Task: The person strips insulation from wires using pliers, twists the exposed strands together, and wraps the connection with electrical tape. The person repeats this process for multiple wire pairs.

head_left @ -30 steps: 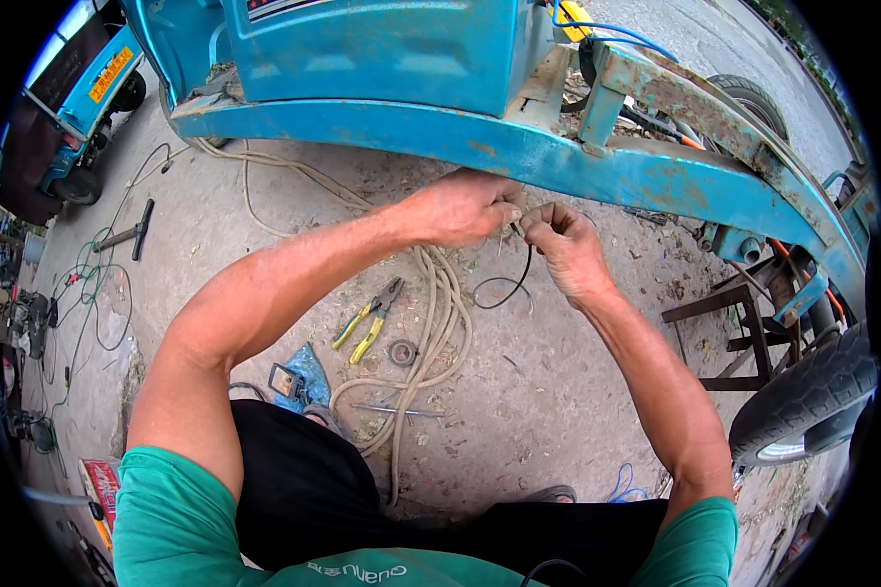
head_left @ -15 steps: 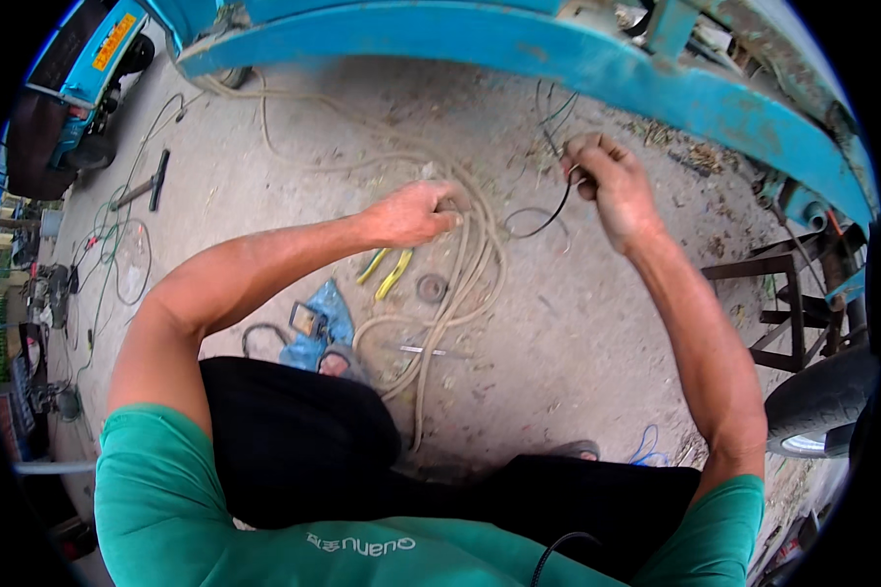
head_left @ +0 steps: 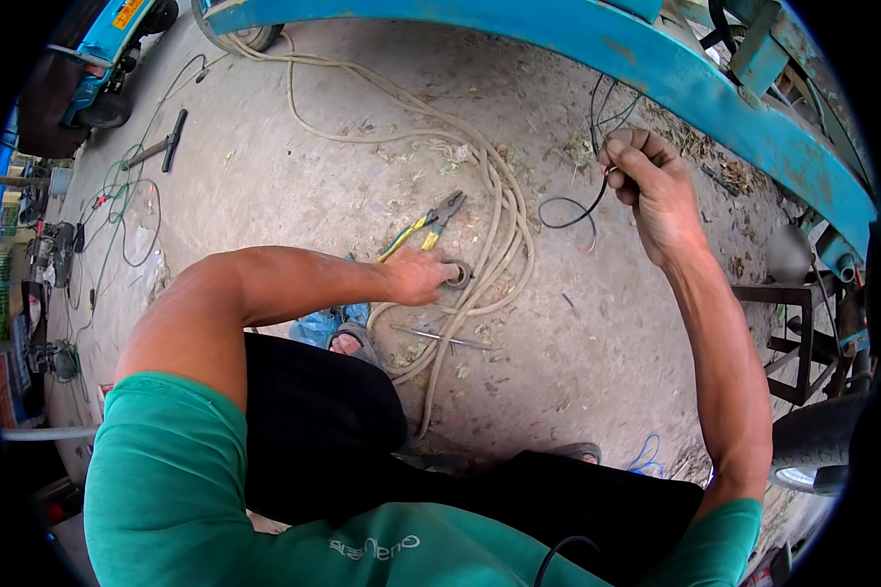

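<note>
My left hand (head_left: 419, 277) is down at the ground, its fingers closed on a small dark roll of tape (head_left: 463, 275) beside the coiled hose. Just beyond that hand lies a pair of pliers (head_left: 435, 221) with yellow-green handles, jaws pointing away from me. Raised at the right, my right hand (head_left: 649, 176) pinches a thin black wire (head_left: 589, 207) between thumb and fingers. The wire's loose end curls to the left, and more dark wires (head_left: 602, 103) run up from the hand towards the blue frame.
A beige hose (head_left: 504, 210) loops across the dusty ground. A thin metal rod (head_left: 442, 338) and a blue bag (head_left: 315, 329) lie near my left foot. A blue metal beam (head_left: 519, 37) crosses the far side. At right stand a metal stand (head_left: 803, 323) and a tyre (head_left: 820, 435); a hammer (head_left: 171, 142) lies far left.
My left hand has come down towards me from above the hose to the roll of tape. The right hand still holds the wire. The view has shifted, uncovering the pliers' jaws.
</note>
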Tool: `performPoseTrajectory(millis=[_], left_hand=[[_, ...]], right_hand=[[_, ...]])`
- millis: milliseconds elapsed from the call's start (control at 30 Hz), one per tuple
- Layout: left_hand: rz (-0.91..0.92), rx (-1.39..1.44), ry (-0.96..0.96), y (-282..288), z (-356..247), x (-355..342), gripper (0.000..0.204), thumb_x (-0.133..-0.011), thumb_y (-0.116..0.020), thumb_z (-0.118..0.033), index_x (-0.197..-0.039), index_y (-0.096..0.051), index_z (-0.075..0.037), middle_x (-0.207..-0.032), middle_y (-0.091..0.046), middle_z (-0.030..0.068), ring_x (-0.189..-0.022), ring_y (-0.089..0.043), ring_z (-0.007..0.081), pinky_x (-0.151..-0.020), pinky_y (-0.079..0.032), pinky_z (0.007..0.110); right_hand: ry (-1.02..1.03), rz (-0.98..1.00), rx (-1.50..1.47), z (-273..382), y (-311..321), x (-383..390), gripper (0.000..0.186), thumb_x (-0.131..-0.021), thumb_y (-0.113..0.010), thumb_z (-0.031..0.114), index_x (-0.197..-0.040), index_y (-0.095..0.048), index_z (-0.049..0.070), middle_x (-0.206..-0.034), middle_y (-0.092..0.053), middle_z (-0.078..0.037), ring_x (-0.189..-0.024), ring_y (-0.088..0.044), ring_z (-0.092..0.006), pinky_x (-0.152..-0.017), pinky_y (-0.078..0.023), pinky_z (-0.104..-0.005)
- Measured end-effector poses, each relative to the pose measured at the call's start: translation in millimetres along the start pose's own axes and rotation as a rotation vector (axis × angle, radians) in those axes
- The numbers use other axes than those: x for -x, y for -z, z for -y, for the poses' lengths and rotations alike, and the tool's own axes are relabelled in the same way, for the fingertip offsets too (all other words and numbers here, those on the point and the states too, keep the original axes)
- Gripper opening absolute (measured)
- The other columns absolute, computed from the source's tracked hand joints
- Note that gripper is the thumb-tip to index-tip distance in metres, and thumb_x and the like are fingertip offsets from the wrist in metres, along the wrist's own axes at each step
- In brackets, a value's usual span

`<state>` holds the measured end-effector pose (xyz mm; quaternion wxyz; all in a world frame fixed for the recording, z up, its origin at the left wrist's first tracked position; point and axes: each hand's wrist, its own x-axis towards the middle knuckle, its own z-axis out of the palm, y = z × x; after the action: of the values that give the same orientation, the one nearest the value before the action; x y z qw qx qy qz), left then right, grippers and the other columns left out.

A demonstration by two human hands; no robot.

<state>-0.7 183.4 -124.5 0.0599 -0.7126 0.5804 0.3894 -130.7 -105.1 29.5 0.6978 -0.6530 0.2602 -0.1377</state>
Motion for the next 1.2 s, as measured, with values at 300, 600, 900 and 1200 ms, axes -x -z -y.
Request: performPoseTrajectory(millis=[300, 600, 900, 1200], left_hand=[[-0.197, 0.526, -0.106, 81, -5, -17, 0.032, -0.091, -0.066, -0.034, -0.113, -0.061, -0.011, -0.092, -0.062, 0.01, -0.087, -0.063, 0.0231, -0.076, -0.051, 0.038], [-0.429, 0.967, -0.474, 205, -80, 22, 0.034, -0.095, -0.064, -0.032, -0.112, -0.058, -0.004, -0.092, -0.062, 0.0038, -0.084, -0.061, 0.0106, -0.076, -0.05, 0.029], [-0.465, 0.804, -0.411, 215, -88, -8, 0.035, -0.096, -0.059, -0.034, -0.11, -0.059, -0.002, -0.099, -0.066, 0.0091, -0.09, -0.062, 0.0147, -0.08, -0.05, 0.032], [-0.457, 0.644, -0.446, 212, -79, -21, 0.034, -0.096, -0.06, -0.036, -0.096, -0.058, -0.002, -0.126, -0.055, 0.0113, -0.089, -0.056, 0.0144, -0.076, -0.048, 0.033]], right_hand=[[-0.087, 0.072, 0.0, -1, 9, 6, 0.022, -0.085, -0.07, 0.016, -0.102, -0.063, 0.004, -0.082, -0.064, 0.001, -0.067, -0.053, -0.0055, -0.06, -0.04, -0.0221], [-0.03, 0.018, 0.016, -5, 15, 5, 0.017, -0.08, -0.072, 0.007, -0.091, -0.061, 0.001, -0.079, -0.063, -0.004, -0.069, -0.057, -0.0107, -0.063, -0.047, -0.0257], [-0.044, -0.085, -0.026, -2, 1, 13, 0.016, -0.084, -0.069, 0.008, -0.095, -0.059, 0.001, -0.079, -0.063, -0.003, -0.067, -0.057, -0.0089, -0.057, -0.044, -0.0225], [-0.093, -0.121, -0.276, -14, 5, 19, 0.026, -0.09, -0.065, 0.011, -0.109, -0.057, -0.004, -0.095, -0.066, -0.009, -0.077, -0.067, -0.0136, -0.062, -0.052, -0.0252]])
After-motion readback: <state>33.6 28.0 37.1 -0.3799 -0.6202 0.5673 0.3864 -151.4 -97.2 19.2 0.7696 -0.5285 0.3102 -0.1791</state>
